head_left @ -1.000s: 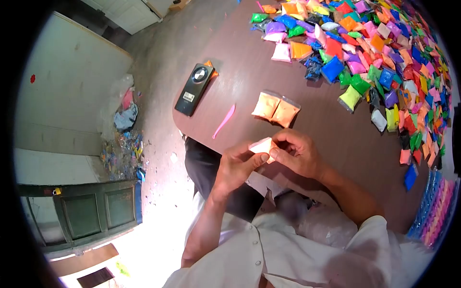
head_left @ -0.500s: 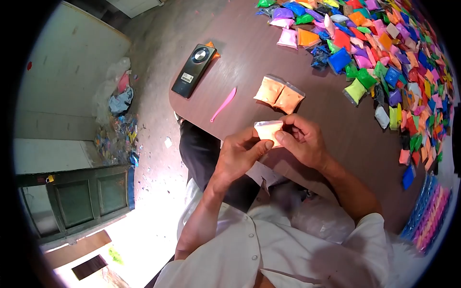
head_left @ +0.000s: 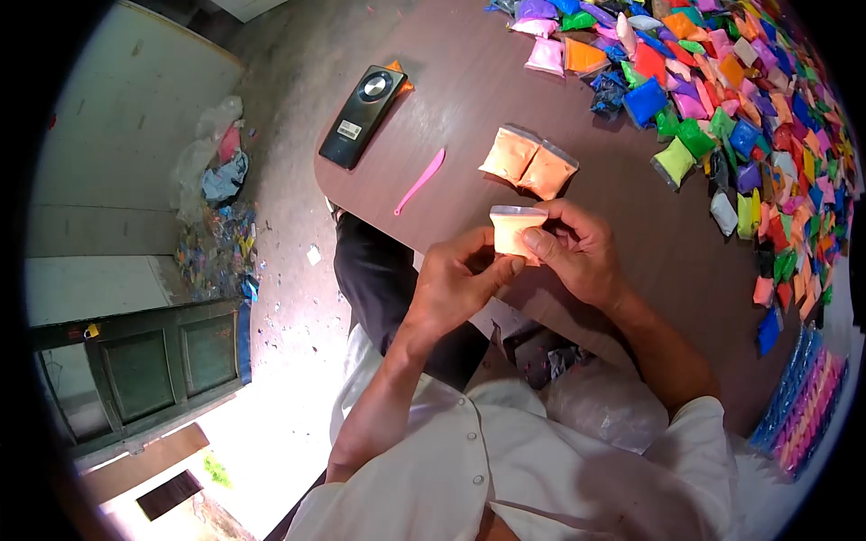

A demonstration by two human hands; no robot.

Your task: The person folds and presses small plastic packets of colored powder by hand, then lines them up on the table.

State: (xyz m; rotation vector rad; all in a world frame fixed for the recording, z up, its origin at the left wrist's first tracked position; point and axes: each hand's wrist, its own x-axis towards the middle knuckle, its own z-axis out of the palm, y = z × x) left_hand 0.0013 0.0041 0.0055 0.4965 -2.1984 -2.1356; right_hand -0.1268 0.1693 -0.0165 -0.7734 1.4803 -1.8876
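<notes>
At the left end of the table (head_left: 433, 99), a phone (head_left: 363, 117) lies near the rounded corner, overlapping something orange (head_left: 405, 87); right of it lies a pink tool (head_left: 420, 183); next, the left hand (head_left: 462, 278) pinches the lower left of a peach packet (head_left: 516, 225), raised by the near edge; just beyond lies a pair of packets (head_left: 512, 153), side by side; the right hand (head_left: 585, 254) grips the packet's right side, thumb across its front, so both hands are clamped on it; far right spreads a multicoloured pile (head_left: 695, 104).

The packet looks filled, and handling seems midway, as it is not yet set down; whether its top strip is sealed I cannot tell; the near edge runs close by the hands, the pair limits reach beyond them, and brown tabletop stretches right toward the pile, giving sideways room.
</notes>
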